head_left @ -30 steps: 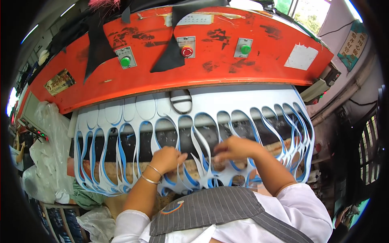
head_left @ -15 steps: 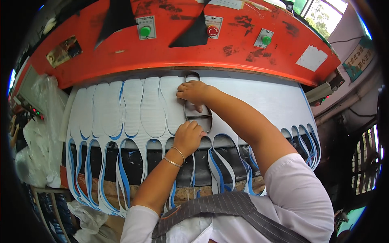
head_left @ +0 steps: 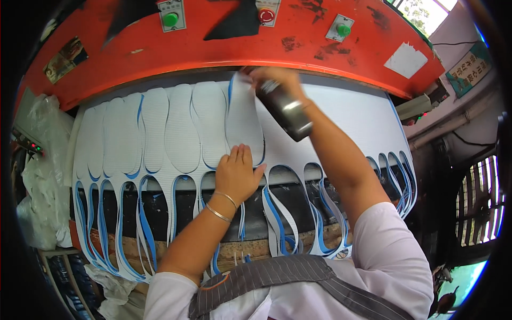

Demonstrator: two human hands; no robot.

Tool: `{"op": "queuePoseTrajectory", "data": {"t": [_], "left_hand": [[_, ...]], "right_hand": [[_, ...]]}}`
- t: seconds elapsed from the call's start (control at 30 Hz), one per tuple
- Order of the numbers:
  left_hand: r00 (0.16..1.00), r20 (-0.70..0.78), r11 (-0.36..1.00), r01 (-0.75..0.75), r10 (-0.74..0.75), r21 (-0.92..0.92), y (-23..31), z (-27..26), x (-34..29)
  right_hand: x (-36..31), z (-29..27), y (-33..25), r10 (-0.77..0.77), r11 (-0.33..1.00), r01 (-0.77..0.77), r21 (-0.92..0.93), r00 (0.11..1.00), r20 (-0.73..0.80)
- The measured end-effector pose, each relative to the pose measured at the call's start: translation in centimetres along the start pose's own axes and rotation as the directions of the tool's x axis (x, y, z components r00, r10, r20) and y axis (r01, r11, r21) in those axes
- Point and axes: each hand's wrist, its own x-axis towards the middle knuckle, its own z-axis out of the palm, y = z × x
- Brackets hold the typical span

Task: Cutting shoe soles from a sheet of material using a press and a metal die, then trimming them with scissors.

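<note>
Gripping the long, dark, glossy metal cutting die (head_left: 284,111) by its far end in the right hand (head_left: 281,80), tilted over the broad white ribbed sheet (head_left: 333,117)! Laying the left hand (head_left: 234,175) open, palm down, fingers extended, on the near end of a flat white sole-shaped cut-out (head_left: 244,114), just below the orange-red metal machine beam (head_left: 229,54).

Left hand (head_left: 238,173) touches sheet (head_left: 368,120); right hand (head_left: 285,81) holds probable cutter (head_left: 282,109).
</note>
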Motion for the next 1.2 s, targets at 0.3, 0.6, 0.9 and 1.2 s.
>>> {"op": "queuePoseTrajectory", "data": {"t": [0.3, 0.6, 0.9, 1.2], "left_hand": [[0.877, 0.480, 0.987, -0.105, 0.035, 0.120, -6.7, 4.7, 13.0], [0.929, 0.333, 0.987, 0.149, -0.161, 0.062, -8.5, 8.7, 13.9], [0.924, 0.343, 0.985, 0.150, -0.171, 0.087, -8.8, 8.5, 14.5], [0.917, 0.351, 0.981, 0.192, -0.191, 0.034, -7.5, 6.7, 15.3]], "right_hand": [[-5.3, -4.4, -2.1, 0.846, 0.473, -0.825, -0.308, 0.523, -0.102], [-5.3, -1.6, 2.2, 0.832, 0.439, -0.778, -0.449, 0.541, -0.125], [-14.5, -0.4, -3.0, 0.503, 0.762, -0.351, -0.545, 0.850, 0.156], [-14.2, -1.6, -3.5, 0.416, 0.790, -0.268, -0.551, 0.895, 0.161]]}}
